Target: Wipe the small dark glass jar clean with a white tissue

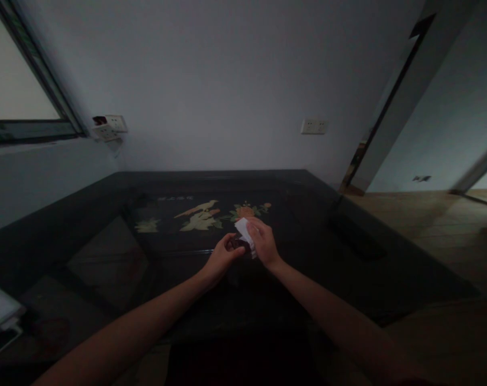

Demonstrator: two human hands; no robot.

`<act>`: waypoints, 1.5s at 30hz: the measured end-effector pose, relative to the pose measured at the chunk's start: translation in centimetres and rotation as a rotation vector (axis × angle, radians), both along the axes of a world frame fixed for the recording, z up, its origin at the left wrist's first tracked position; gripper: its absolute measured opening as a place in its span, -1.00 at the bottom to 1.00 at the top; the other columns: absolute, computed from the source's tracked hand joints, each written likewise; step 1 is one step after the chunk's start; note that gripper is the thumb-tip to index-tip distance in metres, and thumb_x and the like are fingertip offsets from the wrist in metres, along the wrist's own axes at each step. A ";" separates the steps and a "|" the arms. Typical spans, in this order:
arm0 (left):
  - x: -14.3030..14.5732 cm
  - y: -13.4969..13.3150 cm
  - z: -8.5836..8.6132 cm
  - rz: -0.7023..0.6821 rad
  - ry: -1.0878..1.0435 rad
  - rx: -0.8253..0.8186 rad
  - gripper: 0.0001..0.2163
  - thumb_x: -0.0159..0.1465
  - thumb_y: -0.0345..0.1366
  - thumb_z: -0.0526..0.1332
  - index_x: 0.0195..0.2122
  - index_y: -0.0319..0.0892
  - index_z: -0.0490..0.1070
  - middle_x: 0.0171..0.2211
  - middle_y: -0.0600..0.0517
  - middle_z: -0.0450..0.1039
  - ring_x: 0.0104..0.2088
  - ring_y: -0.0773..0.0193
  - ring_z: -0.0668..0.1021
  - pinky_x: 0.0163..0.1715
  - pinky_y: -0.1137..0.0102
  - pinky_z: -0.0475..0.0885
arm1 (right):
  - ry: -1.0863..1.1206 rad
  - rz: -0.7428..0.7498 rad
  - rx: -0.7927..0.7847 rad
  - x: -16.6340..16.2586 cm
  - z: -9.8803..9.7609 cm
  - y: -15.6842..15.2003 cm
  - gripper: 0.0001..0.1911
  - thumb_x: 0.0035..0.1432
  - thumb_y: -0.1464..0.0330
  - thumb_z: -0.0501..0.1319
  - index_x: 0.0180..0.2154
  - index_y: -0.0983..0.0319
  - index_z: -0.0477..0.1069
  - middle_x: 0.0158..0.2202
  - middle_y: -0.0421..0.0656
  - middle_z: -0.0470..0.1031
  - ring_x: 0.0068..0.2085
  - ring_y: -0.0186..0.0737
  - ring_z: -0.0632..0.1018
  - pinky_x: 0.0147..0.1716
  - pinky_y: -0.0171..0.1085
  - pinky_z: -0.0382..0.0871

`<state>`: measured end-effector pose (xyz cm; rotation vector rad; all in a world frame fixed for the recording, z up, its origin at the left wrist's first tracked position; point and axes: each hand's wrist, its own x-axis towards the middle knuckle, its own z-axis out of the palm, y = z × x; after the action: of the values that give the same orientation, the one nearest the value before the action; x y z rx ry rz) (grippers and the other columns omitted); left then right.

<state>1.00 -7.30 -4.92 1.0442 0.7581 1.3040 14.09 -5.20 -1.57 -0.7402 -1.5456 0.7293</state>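
My left hand (219, 259) is closed around a small dark object (244, 245), gripped between thumb and fingers; its kind is too dim to make out. A crumpled white tissue (243, 228) is held in my right hand (266, 244), whose fingers curl over it. The tissue presses against the right side of the dark object and partly covers it. Both hands meet just above the dark glossy tabletop (235, 311), near its middle.
Birds and flowers (203, 217) decorate the tabletop beyond my hands. A dark elongated item (358, 236) lies to the right. At the lower left stands a white box-like thing (2, 308). Wall sockets (314, 126) and a plugged-in adapter (105, 132) are on the back wall.
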 end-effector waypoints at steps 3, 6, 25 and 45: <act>-0.3 0.0 -0.1 -0.031 0.002 0.008 -0.56 -0.19 -0.21 0.48 -0.28 -0.20 0.42 -0.32 0.01 0.52 -0.26 0.19 0.53 -0.15 0.34 0.36 | 0.206 0.141 -0.212 0.0 -0.2 0.5 -0.62 0.15 0.09 0.11 -0.33 0.22 0.56 -0.31 -0.09 0.60 -0.26 -0.10 0.56 -0.20 -0.15 0.41; -0.3 0.0 0.1 -0.055 0.010 0.023 -0.55 -0.19 -0.22 0.48 -0.27 -0.19 0.42 -0.29 -0.01 0.53 -0.23 0.15 0.54 -0.13 0.32 0.36 | 0.367 0.284 -0.354 -0.2 -0.3 0.8 -0.63 0.11 0.09 0.14 -0.38 0.23 0.56 -0.35 -0.10 0.61 -0.30 -0.09 0.58 -0.20 -0.14 0.42; -0.2 0.3 0.0 0.019 0.074 0.068 -0.51 -0.16 -0.22 0.47 -0.20 -0.22 0.40 -0.22 -0.03 0.52 -0.14 0.12 0.50 -0.08 0.31 0.34 | -0.228 -0.094 0.324 0.0 -0.1 -0.7 -0.75 0.22 0.33 0.07 -0.19 0.18 0.50 -0.17 -0.05 0.54 -0.02 -0.10 0.49 0.00 -0.09 0.34; -0.4 0.7 -0.5 -0.020 0.050 0.034 -0.55 -0.14 -0.26 0.46 -0.23 -0.22 0.39 -0.30 0.00 0.53 -0.25 0.22 0.54 -0.15 0.36 0.37 | 0.114 0.040 -0.141 0.1 -0.8 0.5 -0.60 0.19 0.09 0.06 -0.25 0.24 0.51 -0.25 -0.07 0.58 -0.21 -0.13 0.54 -0.17 -0.19 0.36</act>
<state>0.62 -6.61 -5.45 1.1120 0.7636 1.2813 14.15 -4.69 -2.36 -0.7605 -1.4199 0.9027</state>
